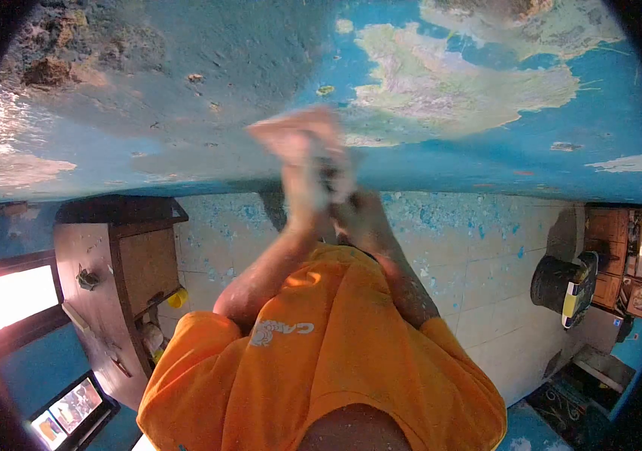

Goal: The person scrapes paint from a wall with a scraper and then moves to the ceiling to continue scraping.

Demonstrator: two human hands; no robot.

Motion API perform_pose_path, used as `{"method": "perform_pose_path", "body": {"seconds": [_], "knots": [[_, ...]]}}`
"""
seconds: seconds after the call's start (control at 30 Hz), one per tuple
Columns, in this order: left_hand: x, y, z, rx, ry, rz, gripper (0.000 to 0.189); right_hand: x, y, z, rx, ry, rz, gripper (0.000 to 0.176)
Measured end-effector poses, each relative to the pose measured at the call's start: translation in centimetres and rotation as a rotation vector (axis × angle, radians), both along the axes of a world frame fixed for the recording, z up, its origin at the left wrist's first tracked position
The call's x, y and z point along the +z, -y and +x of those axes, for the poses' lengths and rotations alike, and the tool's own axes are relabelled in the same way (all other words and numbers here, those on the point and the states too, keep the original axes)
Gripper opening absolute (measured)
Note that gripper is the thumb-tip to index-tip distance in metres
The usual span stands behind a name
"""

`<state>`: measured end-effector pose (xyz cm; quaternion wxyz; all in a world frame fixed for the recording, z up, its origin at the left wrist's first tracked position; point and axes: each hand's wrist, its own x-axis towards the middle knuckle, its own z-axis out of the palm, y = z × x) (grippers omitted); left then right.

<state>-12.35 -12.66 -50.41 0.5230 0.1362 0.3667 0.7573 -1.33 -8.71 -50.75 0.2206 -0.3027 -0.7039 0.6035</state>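
A blue wall (441,169) with grey patches and peeling paint fills the upper part of the head view. Against it is a thin, flat pinkish sheet (302,124), smeared by motion; its material is not clear. My left hand (300,161) is closed on this sheet. Close beside it, my right hand (345,184) is blurred, with a dark gap between the two. Whether the right fingers grip the sheet cannot be made out. A pale area of exposed plaster (449,79) lies to the right of the sheet.
Blue paint flakes are scattered over the tiled floor (479,278) below the wall. A wooden cabinet (99,301) with tools on it stands at left. To the right are a dark round container (550,284) and brown wooden furniture (608,255).
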Motion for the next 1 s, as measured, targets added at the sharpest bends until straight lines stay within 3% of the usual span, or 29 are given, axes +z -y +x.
{"method": "perform_pose_path", "body": {"seconds": [0.07,0.13,0.27,0.3,0.33,0.4,0.43,0.47,0.5,0.57,0.63,0.67,0.7,0.73,0.8,0.9,1.0], "knots": [[-1.2,-3.6,4.9,0.288,-0.584,-0.126,0.038,-0.1,-0.7,2.7,0.092,0.166,-0.113,0.029],[-1.1,-3.1,3.1,0.267,-0.484,-0.115,0.034,-0.1,0.1,2.1,-0.169,0.088,-0.054,0.032],[4.7,-0.6,0.0,0.31,-0.102,0.035,0.031,2.8,0.4,-2.2,0.008,-0.192,0.027,0.024],[3.3,-0.9,0.1,0.175,-0.164,0.104,0.032,0.8,-0.1,-1.8,-0.069,-0.298,0.494,0.029],[2.7,-1.8,2.0,0.208,-0.291,-0.144,0.036,-1.3,-0.1,-0.4,-0.079,-0.296,0.501,0.029],[-1.0,-3.6,4.7,0.159,-0.393,-0.095,0.039,-4.7,0.9,3.2,-0.238,-0.103,0.07,0.041],[-1.4,-3.5,5.7,0.045,-0.376,-0.218,0.041,-5.3,1.5,4.2,-0.244,-0.105,0.069,0.041],[-1.3,-3.4,6.2,-0.071,-0.362,-0.341,0.043,-5.7,2.1,4.9,-0.175,0.091,0.043,0.03],[-1.1,-3.3,6.0,-0.081,-0.374,-0.339,0.043,-6.4,2.3,5.3,-0.107,0.282,0.017,0.042],[0.0,-2.3,5.9,-0.146,-0.294,-0.337,0.043,-10.0,3.4,6.5,-0.109,0.337,-0.029,0.047],[-4.9,-3.1,6.3,-0.193,-0.448,-0.347,0.043,-11.7,4.4,6.7,-0.131,0.383,-0.083,0.051],[-5.1,-3.5,6.6,-0.221,-0.592,-0.33,0.042,-11.7,3.8,6.2,-0.066,0.43,0.027,0.053],[-5.0,-3.5,7.0,-0.247,-0.554,-0.433,0.043,-11.4,3.1,6.0,0.001,0.476,0.151,0.055],[-5.0,-3.9,7.3,-0.257,-0.563,-0.421,0.043,-10.9,2.9,6.0,-0.016,0.473,0.157,0.055],[-5.2,-4.4,8.0,-0.127,-0.4,-0.288,0.044,-10.0,2.9,5.9,-0.381,0.243,-0.137,0.047],[-0.8,-5.2,7.8,-0.172,-0.465,-0.324,0.043,-10.7,1.8,5.6,-0.28,0.29,-0.061,0.044],[0.1,-5.2,8.4,-0.121,-0.365,-0.341,0.041,-12.0,1.5,5.5,-0.239,0.172,-0.034,0.046]]}}
